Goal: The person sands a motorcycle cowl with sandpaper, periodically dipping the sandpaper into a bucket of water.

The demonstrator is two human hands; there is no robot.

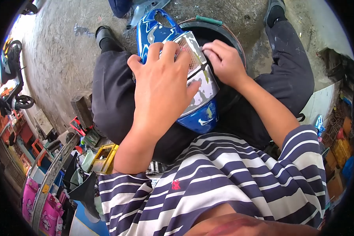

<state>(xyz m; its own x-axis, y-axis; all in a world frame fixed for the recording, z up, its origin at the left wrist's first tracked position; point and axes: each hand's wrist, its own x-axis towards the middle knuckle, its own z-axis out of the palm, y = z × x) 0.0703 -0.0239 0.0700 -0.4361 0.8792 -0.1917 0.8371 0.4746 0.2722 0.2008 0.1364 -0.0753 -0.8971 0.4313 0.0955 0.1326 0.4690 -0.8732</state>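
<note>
A glossy blue scooter body panel with a silver mesh-patterned insert rests on my lap, over my black trousers. My left hand lies flat on the panel with fingers spread, pressing it down. My right hand pinches the upper right edge of the silver insert with its fingertips. Behind the panel sits a black round tub. My striped shirt fills the lower part of the view.
Concrete floor stretches ahead. Another person's leg and a grey plastic part stand at the top. Parked scooters are at the left, with crates and a yellow frame beside my left knee. Boxes pile up at the right.
</note>
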